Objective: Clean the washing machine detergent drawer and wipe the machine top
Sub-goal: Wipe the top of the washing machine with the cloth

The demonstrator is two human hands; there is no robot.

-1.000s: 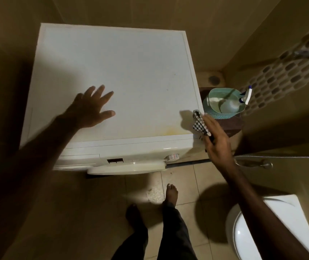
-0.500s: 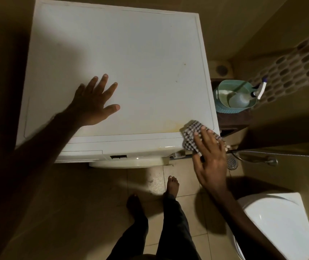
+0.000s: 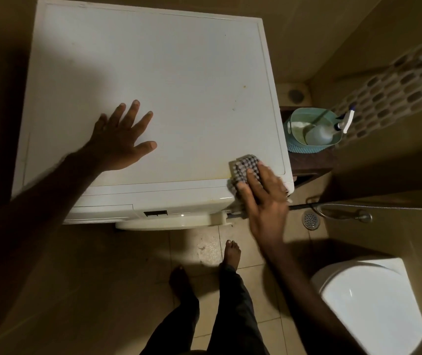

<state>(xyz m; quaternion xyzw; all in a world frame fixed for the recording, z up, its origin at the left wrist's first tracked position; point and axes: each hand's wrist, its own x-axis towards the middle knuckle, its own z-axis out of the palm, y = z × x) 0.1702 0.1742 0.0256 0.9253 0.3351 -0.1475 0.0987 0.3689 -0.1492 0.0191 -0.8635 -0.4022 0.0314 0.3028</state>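
Note:
The white washing machine top (image 3: 169,73) fills the upper half of the head view. My left hand (image 3: 121,139) lies flat on it near the middle-left, fingers spread. A black-and-white checkered cloth (image 3: 243,169) sits on the front right corner of the top. My right hand (image 3: 263,198) presses down on that cloth with straight fingers. Faint yellowish marks show near the right side of the top. The drawer front (image 3: 99,212) at the machine's front left looks closed.
A teal basket (image 3: 293,144) holding a spray bottle (image 3: 322,133) stands on a dark wooden stand right of the machine. A white toilet (image 3: 368,306) is at lower right, with a floor drain (image 3: 310,220) and hose nearby. My bare feet stand on the tiled floor.
My right hand brought the cloth from beside the machine's right edge onto the front right corner and now presses it flat. My left hand stayed flat on the top.

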